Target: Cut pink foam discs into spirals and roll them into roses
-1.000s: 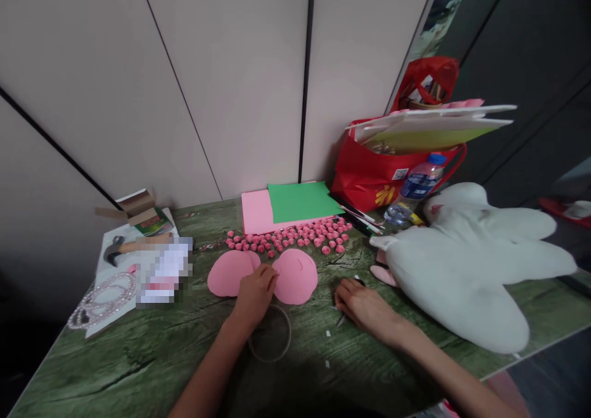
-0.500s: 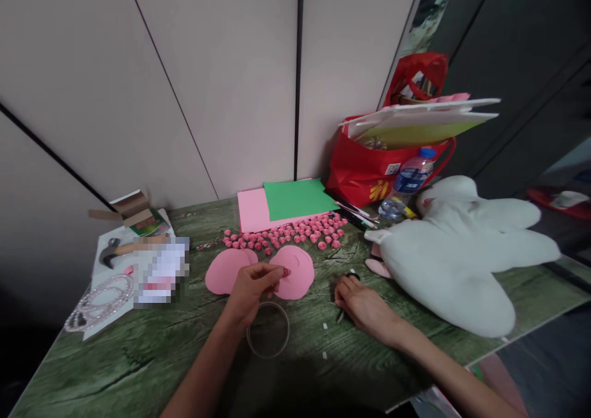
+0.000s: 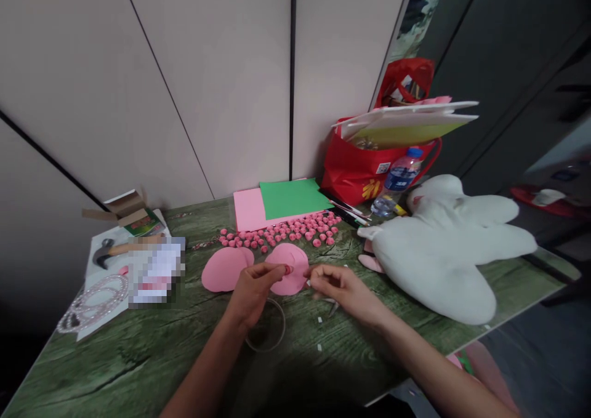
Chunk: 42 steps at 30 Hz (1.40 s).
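Observation:
My left hand pinches a small rolled pink paper rose between thumb and fingertips, above a pink paper circle. To its right, my right hand has its fingers bent together in a pinch; what they hold, if anything, is too small to make out. Under that hand a pair of scissors shows only partly on the table. More pink paper circles lie left of my left hand. A clear ring rests below it. Behind both hands sit several small rolled pink paper roses.
Green and pink paper sheets lie at the back, beside pens. A red bag, a water bottle and a white plush toy stand to the right. On the left are a hammer, bead strings and an opened box.
My right hand has moved left from the scissors toward my left hand, leaving the scissors on the table. My left hand still pinches the paper rose. The whole view has shifted slightly.

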{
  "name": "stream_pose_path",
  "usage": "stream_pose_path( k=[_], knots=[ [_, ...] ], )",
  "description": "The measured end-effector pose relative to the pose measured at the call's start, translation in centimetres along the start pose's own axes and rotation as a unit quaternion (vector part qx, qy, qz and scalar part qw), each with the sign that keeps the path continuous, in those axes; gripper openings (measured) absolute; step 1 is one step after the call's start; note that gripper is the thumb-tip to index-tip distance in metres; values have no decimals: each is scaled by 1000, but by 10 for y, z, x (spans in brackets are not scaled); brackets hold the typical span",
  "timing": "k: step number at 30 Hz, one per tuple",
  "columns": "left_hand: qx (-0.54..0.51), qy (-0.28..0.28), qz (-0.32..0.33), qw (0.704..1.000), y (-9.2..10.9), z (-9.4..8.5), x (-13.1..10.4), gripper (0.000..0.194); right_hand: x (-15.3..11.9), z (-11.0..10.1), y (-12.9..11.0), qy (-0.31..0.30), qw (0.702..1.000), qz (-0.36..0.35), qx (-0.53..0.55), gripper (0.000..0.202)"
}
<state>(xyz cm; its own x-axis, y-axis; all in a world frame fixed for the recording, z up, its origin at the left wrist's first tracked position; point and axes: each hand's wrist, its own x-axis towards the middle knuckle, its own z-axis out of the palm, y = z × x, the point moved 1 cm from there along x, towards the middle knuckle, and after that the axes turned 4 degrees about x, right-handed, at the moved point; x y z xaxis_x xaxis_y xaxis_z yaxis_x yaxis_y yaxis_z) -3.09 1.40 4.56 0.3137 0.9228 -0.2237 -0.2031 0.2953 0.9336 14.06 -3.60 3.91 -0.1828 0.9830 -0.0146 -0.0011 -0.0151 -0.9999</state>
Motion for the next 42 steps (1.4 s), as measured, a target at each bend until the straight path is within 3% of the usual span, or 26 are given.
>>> stream_pose_path(
  k=[5, 11, 19, 28, 34, 42],
  knots=[
    [4, -11, 4, 1000, 2, 3, -3, 12, 12, 24, -18, 28, 991, 16, 133, 29],
    [1, -7, 11, 1000, 7, 3, -6, 13, 17, 29, -16, 38, 982, 29, 185, 29],
    [-3, -5, 15, 1000, 11, 1, -7, 13, 21, 29, -15, 32, 986, 10, 165, 26],
    [-4, 12, 23, 1000, 16, 0, -9, 14, 28, 31, -13, 51, 995, -37, 72, 25],
    [65, 95, 110, 987, 24, -7, -11, 9, 46, 38, -18, 37, 989, -35, 136, 34],
    [114, 159, 208, 958, 35, -17, -18, 10, 65, 50, -40, -24, 993, -81, 82, 29]
  ],
)
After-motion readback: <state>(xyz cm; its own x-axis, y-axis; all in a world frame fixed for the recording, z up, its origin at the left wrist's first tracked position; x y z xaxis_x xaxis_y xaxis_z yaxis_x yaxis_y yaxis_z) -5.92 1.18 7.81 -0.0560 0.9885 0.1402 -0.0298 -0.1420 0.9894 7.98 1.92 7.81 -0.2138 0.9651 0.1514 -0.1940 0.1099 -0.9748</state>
